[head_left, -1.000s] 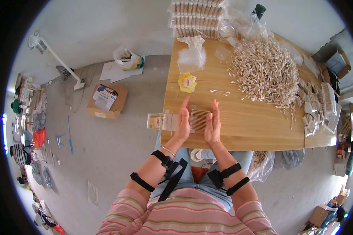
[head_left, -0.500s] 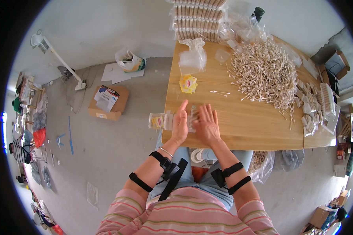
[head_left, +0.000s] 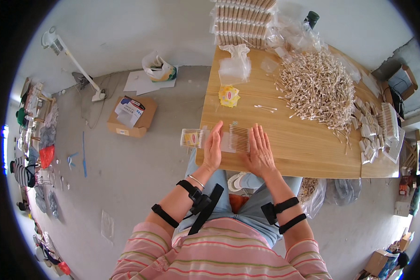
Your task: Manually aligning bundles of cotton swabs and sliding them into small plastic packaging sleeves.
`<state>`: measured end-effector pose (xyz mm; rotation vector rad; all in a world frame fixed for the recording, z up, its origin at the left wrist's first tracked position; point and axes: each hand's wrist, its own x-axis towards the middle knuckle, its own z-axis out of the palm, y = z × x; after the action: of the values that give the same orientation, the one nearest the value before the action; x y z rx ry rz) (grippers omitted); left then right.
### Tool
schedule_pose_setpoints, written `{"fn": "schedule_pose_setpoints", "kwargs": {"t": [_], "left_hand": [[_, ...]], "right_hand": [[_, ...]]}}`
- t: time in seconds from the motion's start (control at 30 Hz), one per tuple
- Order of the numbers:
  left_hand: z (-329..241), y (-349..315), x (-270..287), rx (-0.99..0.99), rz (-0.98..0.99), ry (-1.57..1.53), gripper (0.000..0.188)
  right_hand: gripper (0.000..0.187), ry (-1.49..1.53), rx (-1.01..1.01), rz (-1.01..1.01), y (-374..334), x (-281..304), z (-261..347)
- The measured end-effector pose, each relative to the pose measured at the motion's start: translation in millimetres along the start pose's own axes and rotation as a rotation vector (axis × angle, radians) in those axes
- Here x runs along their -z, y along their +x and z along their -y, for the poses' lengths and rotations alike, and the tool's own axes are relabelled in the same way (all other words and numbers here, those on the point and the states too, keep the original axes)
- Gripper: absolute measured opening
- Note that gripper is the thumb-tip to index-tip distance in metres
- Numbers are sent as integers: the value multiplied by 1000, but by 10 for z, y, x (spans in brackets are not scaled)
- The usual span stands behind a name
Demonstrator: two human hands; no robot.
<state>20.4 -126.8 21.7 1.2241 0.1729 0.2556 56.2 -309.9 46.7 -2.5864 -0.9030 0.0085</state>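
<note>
Close to the table's front left corner, a flat row of cotton swabs (head_left: 238, 139) lies between my hands, with a clear plastic sheet or bag edge beside it. My left hand (head_left: 213, 148) stands on edge, fingers stretched, left of the row and a little apart from it. My right hand (head_left: 260, 151) is flat with fingers extended along the row's right side, appearing to touch it. Left of my left hand, a clear pack of swabs (head_left: 191, 138) with a yellow card sits at the table's left edge, partly overhanging. Neither hand grips anything.
A large heap of loose swabs (head_left: 317, 88) covers the table's right half. Yellow cards (head_left: 228, 95), clear bags (head_left: 234, 70) and a few single swabs (head_left: 266, 108) lie ahead. Stacked swab packs (head_left: 244, 23) stand at the back. An open cardboard box (head_left: 144, 123) is on the floor.
My right hand has shifted right, uncovering more of the swab row, and the gap between my hands has widened. The whole view has shifted slightly.
</note>
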Motion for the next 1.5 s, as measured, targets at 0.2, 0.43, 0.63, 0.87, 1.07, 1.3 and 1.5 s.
{"fn": "schedule_pose_setpoints", "kwargs": {"t": [0.2,0.43,0.63,0.87,1.07,1.3,1.5], "left_hand": [[-31,17,-18,-26,13,143,60],[-125,282,-164,-61,-67,237,61],[-31,260,-197,-43,78,316,66],[-42,188,-194,-70,-13,268,71],[-11,108,-253,-37,44,237,74],[21,208,-73,-86,-81,209,72],[-21,364,-145,-57,66,318,69]], "right_hand": [[94,-107,-12,104,99,-41,171],[86,286,-62,-224,152,-139,132],[86,-91,-160,7,225,-219,226],[73,351,-189,-232,210,-222,77],[65,273,-197,-125,332,-316,226],[55,846,-274,-512,338,-266,166],[58,948,-295,-572,472,-408,200]]}}
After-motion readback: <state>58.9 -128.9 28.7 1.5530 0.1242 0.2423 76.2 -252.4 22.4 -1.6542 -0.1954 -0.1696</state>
